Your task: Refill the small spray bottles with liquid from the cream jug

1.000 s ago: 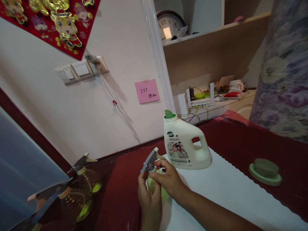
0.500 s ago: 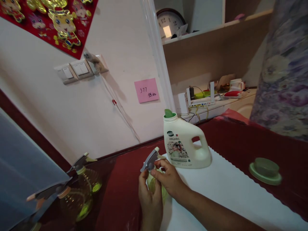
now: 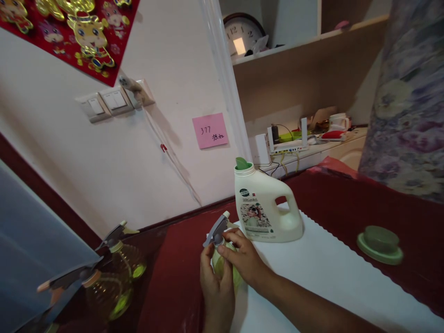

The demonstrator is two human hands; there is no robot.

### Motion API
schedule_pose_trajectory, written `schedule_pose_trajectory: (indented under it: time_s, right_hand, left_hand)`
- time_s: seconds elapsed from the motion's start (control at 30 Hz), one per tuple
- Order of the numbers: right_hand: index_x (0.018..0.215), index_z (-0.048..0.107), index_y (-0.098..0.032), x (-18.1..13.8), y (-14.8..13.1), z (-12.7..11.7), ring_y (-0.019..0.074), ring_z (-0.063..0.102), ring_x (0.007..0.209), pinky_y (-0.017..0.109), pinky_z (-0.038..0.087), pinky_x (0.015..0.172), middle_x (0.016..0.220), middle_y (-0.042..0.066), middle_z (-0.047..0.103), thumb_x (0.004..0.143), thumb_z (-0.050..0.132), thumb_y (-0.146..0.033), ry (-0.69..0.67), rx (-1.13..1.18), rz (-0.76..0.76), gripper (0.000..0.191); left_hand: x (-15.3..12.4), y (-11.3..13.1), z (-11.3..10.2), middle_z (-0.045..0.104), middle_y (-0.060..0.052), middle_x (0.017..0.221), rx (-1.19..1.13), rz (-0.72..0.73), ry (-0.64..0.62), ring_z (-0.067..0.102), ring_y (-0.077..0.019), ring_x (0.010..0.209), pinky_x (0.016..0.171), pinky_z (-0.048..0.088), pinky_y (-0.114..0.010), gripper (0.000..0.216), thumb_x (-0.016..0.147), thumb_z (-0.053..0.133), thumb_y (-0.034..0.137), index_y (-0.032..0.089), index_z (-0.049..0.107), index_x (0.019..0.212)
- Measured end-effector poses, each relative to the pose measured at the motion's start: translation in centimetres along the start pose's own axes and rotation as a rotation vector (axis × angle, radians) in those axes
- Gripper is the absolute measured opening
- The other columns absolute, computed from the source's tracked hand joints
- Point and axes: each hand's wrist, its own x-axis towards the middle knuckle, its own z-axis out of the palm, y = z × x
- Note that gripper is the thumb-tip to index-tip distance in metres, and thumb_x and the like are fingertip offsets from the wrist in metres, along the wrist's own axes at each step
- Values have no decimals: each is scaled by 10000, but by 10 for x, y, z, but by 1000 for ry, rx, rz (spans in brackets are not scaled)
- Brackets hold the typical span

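Note:
Both hands are closed on a small spray bottle [image 3: 218, 264] with a grey trigger head and a yellowish-green body, partly hidden by my fingers. My left hand [image 3: 217, 289] grips the body from the left. At the neck, just under the trigger head, the fingers of my right hand [image 3: 246, 259] are pinched. Behind it stands a cream detergent jug [image 3: 258, 208], upright, its cap off and a green spout showing in the mouth. Over to the right, a green cap [image 3: 380, 244] lies on the red tabletop.
Several spray bottles with a little green liquid, one with an orange collar [image 3: 107, 293], stand at the left by the wall. A white sheet [image 3: 322, 273] covers part of the red table [image 3: 166, 268]. Behind are a white router [image 3: 286, 143] and a shelf with a clock [image 3: 243, 34].
The view has shifted very slightly. My hands keep the same grip on the spray bottle, and nothing else has visibly moved.

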Motion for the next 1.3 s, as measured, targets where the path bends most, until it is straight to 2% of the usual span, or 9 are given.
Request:
schedule_pose_trajectory:
  time_s: [0.63,0.87,0.97,1.1,1.2,1.3]
  right_hand:
    - [945,763,-222,2,3,0,240,609,1011,398,466,952,1003,50,642,734,701,-276,10,-35,16,227]
    - [944,740,-204,1,1,1,251,611,1003,416,472,935,1024,72,635,740,672,-288,6,-58,-2,231]
    - [974,722,-211,-4,-3,3,254,605,1032,416,460,950,1040,74,634,778,651,-289,19,-83,-19,223]
    - [996,684,-221,-11,-8,5,260,593,1069,421,436,984,1054,74,633,835,628,-311,62,-119,-55,192]
    - [1032,650,-226,-14,-8,4,266,581,1095,425,428,989,1083,77,636,863,613,-364,93,-125,-69,221]
    - [1031,603,-231,-17,-3,3,264,566,1091,429,417,980,1078,69,629,907,562,-433,156,-120,-73,240]
  left_hand:
    - [-2,7,3,629,-142,1274,-33,-36,-24,565,-302,1262,1038,454,-451,466,893,668,461,205,543,1262]
    - [-3,12,5,640,-158,1288,-14,-57,12,594,-325,1228,1023,464,-471,491,848,695,468,193,570,1235]
    - [-5,13,4,650,-153,1276,-30,-59,30,611,-322,1206,1008,481,-456,485,850,687,477,197,583,1233]
    - [-8,10,0,598,-142,1378,-48,-46,3,555,-316,1293,1080,433,-445,491,887,648,478,217,574,1296]
    - [-8,12,-2,587,-143,1411,-121,-117,20,526,-327,1336,1100,414,-443,509,913,591,529,202,590,1304]
    - [-4,23,-1,609,-145,1380,-263,-162,68,551,-329,1305,1053,452,-438,541,916,558,567,185,587,1299]
